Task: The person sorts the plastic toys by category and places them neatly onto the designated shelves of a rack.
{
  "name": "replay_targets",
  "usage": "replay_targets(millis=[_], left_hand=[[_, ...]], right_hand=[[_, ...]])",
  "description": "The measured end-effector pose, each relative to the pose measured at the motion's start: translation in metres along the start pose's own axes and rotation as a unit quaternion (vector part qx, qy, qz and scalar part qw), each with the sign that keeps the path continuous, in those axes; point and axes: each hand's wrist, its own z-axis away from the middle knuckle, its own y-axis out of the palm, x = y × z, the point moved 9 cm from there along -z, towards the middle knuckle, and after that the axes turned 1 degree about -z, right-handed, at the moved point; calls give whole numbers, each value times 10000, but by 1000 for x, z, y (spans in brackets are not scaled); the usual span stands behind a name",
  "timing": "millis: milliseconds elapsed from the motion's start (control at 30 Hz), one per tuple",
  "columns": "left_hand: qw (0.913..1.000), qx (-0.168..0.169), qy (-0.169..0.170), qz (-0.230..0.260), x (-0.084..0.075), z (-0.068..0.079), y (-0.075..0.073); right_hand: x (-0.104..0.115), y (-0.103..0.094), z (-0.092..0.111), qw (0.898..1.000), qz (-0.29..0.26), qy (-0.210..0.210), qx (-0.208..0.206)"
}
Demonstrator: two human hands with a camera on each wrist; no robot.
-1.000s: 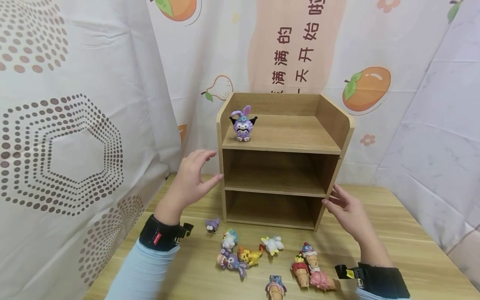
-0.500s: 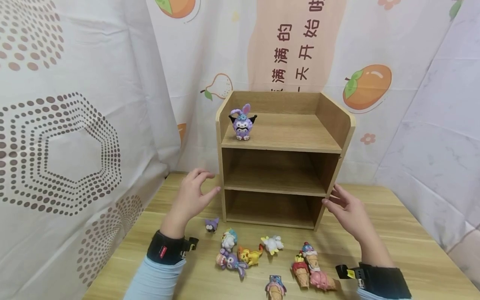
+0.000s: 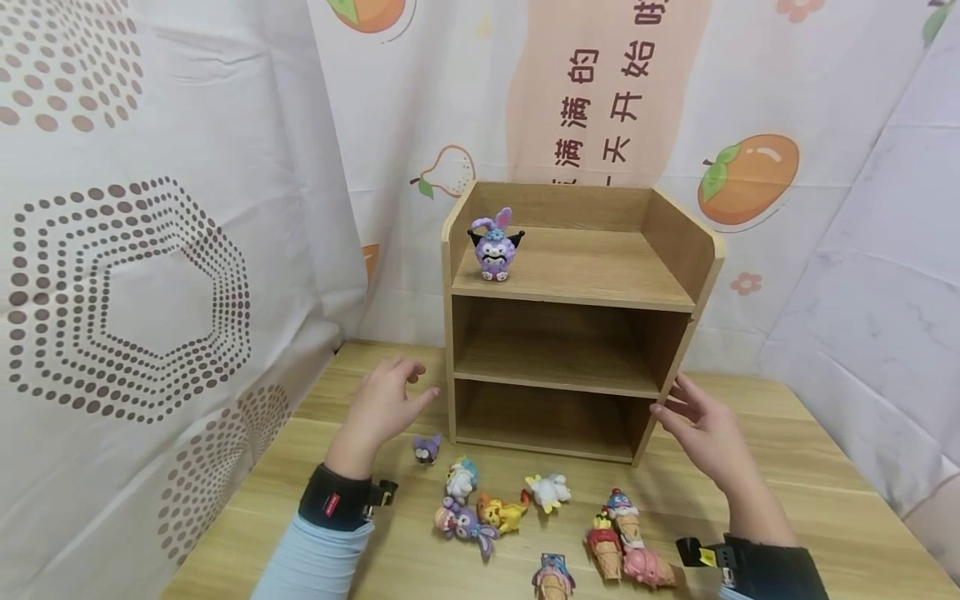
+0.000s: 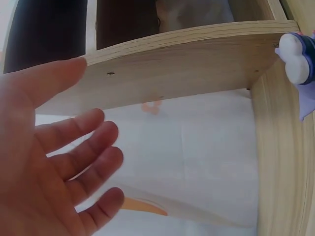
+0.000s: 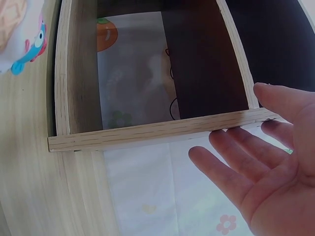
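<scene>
1. A wooden shelf stood on the table, seemingly being adjusted.
2. Left hand and right hand flanked it, fingers apart, gripping nothing (whether the right touched, I couldn't tell).
3. Next likely called for even, two-sided pressure.

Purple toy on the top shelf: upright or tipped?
Upright: in the head view, the purple toy sits on the top shelf with feet down and ears up.
</scene>
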Motion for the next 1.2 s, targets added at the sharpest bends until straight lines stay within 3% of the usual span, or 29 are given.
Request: replay_targets(millis=[367, 1200], left_hand=[[9913, 1182, -531, -235, 11, 5, 31], [9709, 2119, -1027, -446, 22, 16, 72]], right_hand=[[-1, 0, 1, 10000, 48, -61, -27], [-1, -1, -1, 9994, 346, 16, -3]])
